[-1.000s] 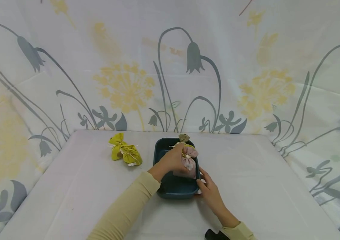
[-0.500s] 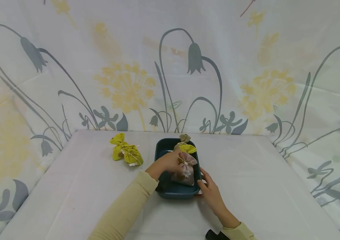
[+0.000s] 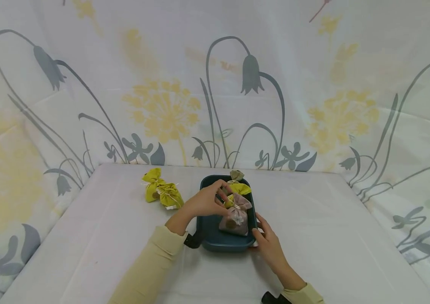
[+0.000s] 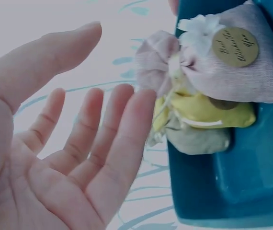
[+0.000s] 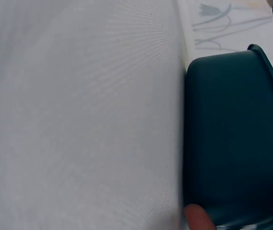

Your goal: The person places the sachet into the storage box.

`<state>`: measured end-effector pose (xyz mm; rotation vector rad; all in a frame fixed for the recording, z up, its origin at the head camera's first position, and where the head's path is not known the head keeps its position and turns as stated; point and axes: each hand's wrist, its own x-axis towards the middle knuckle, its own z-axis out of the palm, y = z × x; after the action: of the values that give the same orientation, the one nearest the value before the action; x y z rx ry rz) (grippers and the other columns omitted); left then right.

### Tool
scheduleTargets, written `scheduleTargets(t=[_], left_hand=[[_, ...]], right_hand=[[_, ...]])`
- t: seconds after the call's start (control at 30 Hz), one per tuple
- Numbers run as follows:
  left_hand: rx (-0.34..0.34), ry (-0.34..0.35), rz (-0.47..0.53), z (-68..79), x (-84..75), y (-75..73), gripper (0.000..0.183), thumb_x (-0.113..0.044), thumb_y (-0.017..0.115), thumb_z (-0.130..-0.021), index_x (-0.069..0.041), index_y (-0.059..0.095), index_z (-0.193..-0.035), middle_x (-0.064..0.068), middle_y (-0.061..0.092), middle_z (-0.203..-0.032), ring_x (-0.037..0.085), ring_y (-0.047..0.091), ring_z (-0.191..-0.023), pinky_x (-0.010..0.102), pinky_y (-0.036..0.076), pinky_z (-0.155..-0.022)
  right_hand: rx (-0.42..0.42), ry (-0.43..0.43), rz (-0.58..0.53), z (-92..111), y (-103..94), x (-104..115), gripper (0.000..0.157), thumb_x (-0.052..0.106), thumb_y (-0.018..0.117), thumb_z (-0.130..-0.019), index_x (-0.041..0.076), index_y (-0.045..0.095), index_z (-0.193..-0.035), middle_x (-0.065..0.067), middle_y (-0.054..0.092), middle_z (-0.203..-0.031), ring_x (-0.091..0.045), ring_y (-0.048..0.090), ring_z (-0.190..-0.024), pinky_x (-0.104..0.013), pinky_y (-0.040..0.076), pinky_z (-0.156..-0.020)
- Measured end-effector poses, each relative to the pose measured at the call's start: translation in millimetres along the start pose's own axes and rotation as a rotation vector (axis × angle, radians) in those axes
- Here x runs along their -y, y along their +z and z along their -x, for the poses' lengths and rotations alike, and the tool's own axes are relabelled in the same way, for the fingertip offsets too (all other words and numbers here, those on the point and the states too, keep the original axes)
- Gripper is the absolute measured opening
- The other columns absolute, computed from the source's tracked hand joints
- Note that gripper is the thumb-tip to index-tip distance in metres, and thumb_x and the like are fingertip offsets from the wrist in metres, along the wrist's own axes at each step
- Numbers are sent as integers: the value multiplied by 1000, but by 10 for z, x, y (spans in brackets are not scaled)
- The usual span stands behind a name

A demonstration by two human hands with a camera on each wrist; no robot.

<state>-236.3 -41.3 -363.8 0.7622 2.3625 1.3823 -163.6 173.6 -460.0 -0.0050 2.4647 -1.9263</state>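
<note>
Our left hand [image 3: 204,203] is over the tray, its thumb and fingers apart and holding nothing. In the left wrist view the palm shows, with the fingers extended and set a little apart from one another. Just past its fingertips lies the pink pouch [image 4: 266,72], its gathered neck overlapped by one finger; we cannot tell whether they touch. A round sticker [image 4: 235,46] with handwriting-style lettering and a white flower [image 4: 201,32] show on that pouch. Also near those fingertips, on the pink pouch's far side from us, are a yellow pouch [image 4: 213,110] and, farther off, a beige pouch [image 4: 199,140].

All three lie in the dark teal tray [image 3: 226,249], which stands under our left fingers and directly left of our right hand [image 3: 269,245]. That right hand is against the tray's right side, thumb by the rim and a fingertip low on the outer wall; we cannot tell how firmly its fingers bend around it.

To the left of our left hand and farther from us, two more yellow pouches [image 3: 170,196] lie touching on the white tabletop [image 3: 321,236]. Beyond both hands, a flower-patterned cloth [image 3: 161,55] rises behind the table.
</note>
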Motion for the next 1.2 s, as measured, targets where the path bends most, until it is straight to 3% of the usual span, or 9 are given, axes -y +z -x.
scheduleTargets(t=[0.23,0.43,0.67,0.9,1.0,1.2], left_hand=[[-92,115,20,251,-54,-97,47,-12,74,-80,-11,46,-118,9,56,-103,17,62,-84,32,51,-73],[-190,178,52,399,67,-174,40,-12,74,-80,-11,49,-111,7,54,-96,19,60,-82,30,52,-71],[-369,118,27,585,302,-322,36,-12,77,-77,-8,52,-103,10,55,-93,23,59,-84,33,51,-75],[-544,113,-70,741,707,-507,36,-8,78,-75,-3,55,-102,12,57,-100,29,58,-91,35,51,-77],[-607,105,-114,801,850,-586,40,-6,79,-74,-1,55,-106,15,55,-105,33,56,-94,42,51,-79],[-656,76,-171,851,1090,-682,47,-6,80,-72,-3,56,-112,14,50,-113,36,52,-99,48,49,-80]], right_hand=[[1,-5,11,5,4,0,49,11,42,-98,7,29,-145,-27,40,-133,-41,51,-111,-39,55,-64],[-1,0,11,-6,3,-14,49,11,43,-97,8,30,-145,-27,41,-132,-40,51,-111,-39,55,-63],[2,-8,9,-10,-1,-30,49,11,42,-98,8,30,-145,-26,41,-133,-40,50,-112,-39,55,-64],[5,-7,20,-7,9,-10,49,11,42,-98,8,29,-145,-27,39,-135,-42,48,-115,-40,55,-65],[6,-8,24,-5,9,-7,49,11,42,-98,8,29,-145,-27,39,-135,-42,48,-115,-39,55,-65],[6,-15,14,-1,1,-9,49,11,42,-98,8,29,-145,-27,39,-135,-41,49,-114,-39,55,-64]])
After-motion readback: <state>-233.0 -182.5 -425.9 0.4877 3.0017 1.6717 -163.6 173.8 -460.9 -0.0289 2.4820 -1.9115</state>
